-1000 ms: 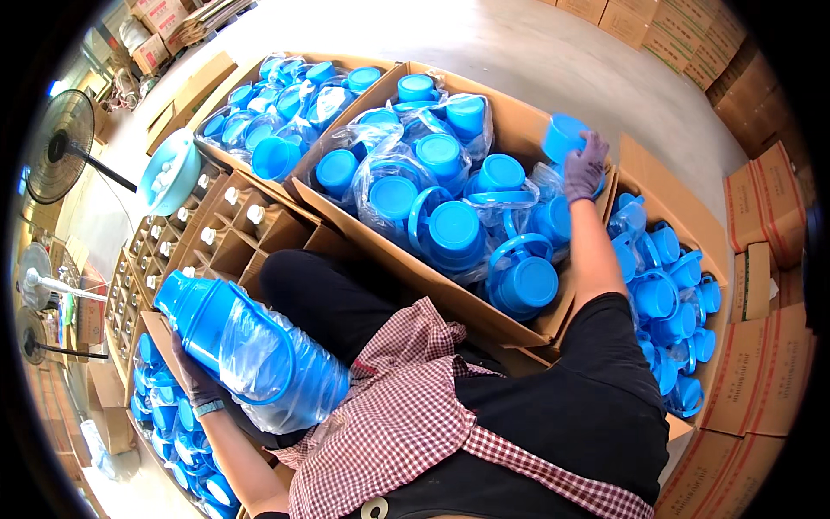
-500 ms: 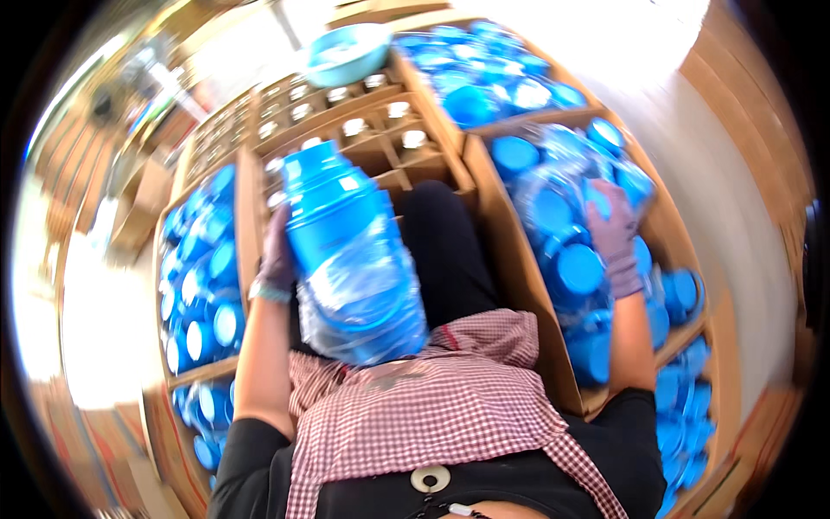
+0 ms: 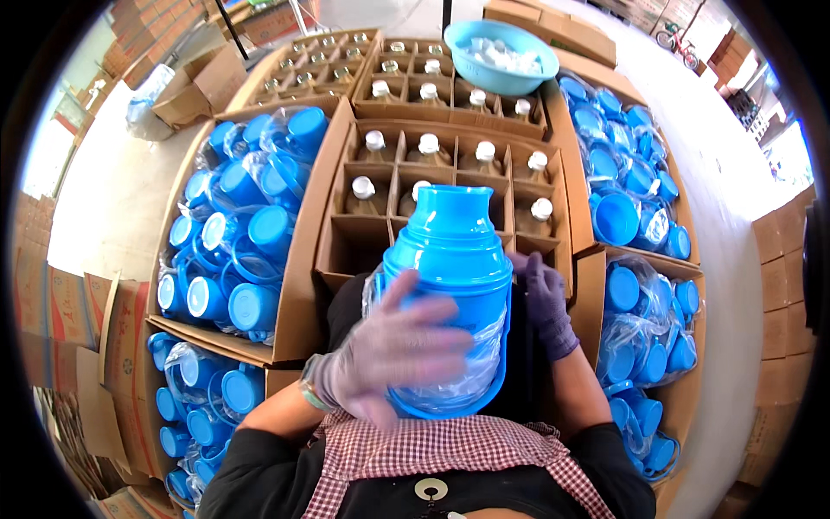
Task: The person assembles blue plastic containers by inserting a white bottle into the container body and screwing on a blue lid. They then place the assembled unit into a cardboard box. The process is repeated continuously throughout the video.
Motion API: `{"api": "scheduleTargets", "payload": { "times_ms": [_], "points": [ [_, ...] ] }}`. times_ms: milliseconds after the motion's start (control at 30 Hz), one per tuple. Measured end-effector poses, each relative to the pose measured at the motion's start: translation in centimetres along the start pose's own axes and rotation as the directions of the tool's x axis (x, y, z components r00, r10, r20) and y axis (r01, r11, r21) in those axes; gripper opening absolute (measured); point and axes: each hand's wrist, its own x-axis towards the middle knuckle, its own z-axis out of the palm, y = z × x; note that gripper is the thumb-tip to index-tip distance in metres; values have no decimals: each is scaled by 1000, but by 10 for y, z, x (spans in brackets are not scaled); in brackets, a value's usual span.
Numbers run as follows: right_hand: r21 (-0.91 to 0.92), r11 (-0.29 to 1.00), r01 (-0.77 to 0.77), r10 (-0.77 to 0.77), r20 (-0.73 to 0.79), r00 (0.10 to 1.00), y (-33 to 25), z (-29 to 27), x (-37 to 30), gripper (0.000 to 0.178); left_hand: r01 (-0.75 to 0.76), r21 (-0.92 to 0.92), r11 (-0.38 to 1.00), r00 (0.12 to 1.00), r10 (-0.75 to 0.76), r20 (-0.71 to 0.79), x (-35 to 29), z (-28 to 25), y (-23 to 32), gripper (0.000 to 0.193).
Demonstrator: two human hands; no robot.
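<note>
A blue plastic flask casing [image 3: 458, 246] with a spouted top stands on my lap, its lower part wrapped in clear film [image 3: 480, 368]. In front of it is my left hand [image 3: 393, 346], in a grey-purple glove, fingers spread and smeared by motion. At the casing's right side is my gloved right hand [image 3: 545, 303], its fingers curled near the rim. Whatever those fingers hold, if anything, is hidden. Just beyond the casing is a divided cardboard box [image 3: 341, 246] of flask inserts with white-capped necks [image 3: 430, 147].
Open boxes of film-wrapped blue casings stand left [image 3: 233, 233] and right [image 3: 644, 337], with another farther right [image 3: 640, 177]. A light-blue basin [image 3: 467, 73] holding white pieces sits on the far divided boxes. An empty carton [image 3: 203, 82] lies on the floor at far left.
My right hand has left the box of casings and come to the casing's right side. My left hand has moved from its left side to its front and opened. The view has turned.
</note>
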Motion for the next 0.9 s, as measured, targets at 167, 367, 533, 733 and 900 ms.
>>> {"api": "scheduleTargets", "payload": {
  "times_ms": [167,367,533,733,900],
  "points": [
    [172,947,272,-249,-144,958,-90,2,31,77,571,-327,753,669,-657,-347,-26,6,-76,88],
    [273,685,-676,596,323,735,10,4,15,80,21,26,999,1000,-21,-12,-38,-13,-65,84],
    [152,984,91,-87,-35,996,-49,10,33,73,510,-243,825,826,-549,-133,-21,3,-73,95],
    [232,961,150,-129,-107,986,-75,1,29,75,522,-307,796,714,-605,-354,-25,22,-55,84],
    [281,709,-646,566,320,760,-7,-5,27,58,78,-56,995,992,-83,-94,-15,7,-44,70]
  ]
}}
